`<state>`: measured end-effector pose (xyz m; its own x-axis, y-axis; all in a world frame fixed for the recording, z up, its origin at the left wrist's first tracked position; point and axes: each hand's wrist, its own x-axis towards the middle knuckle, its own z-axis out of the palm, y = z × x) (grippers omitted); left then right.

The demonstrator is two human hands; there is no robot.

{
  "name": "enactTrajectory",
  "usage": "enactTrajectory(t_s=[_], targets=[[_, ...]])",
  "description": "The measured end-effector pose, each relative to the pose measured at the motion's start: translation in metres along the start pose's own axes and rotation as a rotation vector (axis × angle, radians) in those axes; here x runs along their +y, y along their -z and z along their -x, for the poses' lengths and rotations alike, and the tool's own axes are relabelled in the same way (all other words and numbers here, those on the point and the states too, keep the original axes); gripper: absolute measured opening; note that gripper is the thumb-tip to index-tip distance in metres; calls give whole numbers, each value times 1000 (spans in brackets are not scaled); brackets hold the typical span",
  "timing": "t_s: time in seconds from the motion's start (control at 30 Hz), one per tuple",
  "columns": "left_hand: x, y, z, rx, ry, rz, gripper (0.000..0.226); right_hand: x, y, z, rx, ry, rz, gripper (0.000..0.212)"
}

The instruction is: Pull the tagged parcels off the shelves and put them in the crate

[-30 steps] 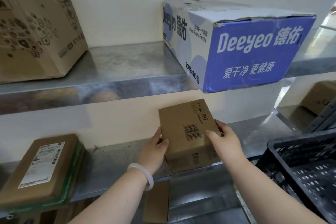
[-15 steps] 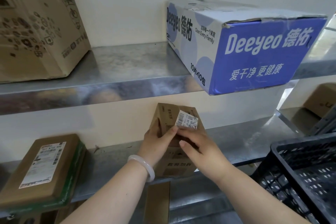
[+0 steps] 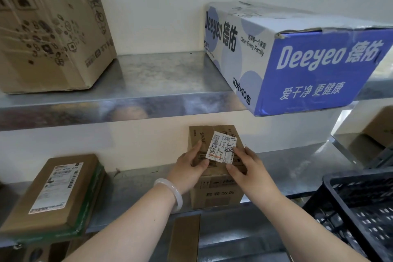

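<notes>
Holding the small parcel (image 3: 214, 194) at the front of the lower shelf (image 3: 138, 187), tag (image 3: 221, 148) upward — left grip (image 3: 189, 168) and right grip (image 3: 247, 173) both clasp it. Early, I judge: the crate (image 3: 350, 178) shows nothing inside where visible — a labelled flat parcel (image 3: 55, 191) waits.

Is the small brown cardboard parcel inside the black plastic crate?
No, the left hand and right hand hold the parcel at the metal shelf, beside the crate.
</notes>
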<state>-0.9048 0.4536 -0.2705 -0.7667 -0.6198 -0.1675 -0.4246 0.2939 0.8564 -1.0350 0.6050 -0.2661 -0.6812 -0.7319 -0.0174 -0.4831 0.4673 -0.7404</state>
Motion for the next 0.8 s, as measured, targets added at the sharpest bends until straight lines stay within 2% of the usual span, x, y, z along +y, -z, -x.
enactTrajectory(t_s=[0.17,0.27,0.4,0.53,0.8], targets=[[-5,-1,4,11,3,-29,62,0,1,1,-29,25,102,64],[-3,6,8,67,-4,-132,65,-5,9,-1,-26,98,254,76],[0,26,34,234,-27,-381,73,-29,8,-8,-74,302,398,92],[-19,44,81,431,-45,-698,78,-60,-27,-6,-176,553,468,99],[-83,100,193,609,126,-904,81,-124,-121,53,-387,880,473,99]])
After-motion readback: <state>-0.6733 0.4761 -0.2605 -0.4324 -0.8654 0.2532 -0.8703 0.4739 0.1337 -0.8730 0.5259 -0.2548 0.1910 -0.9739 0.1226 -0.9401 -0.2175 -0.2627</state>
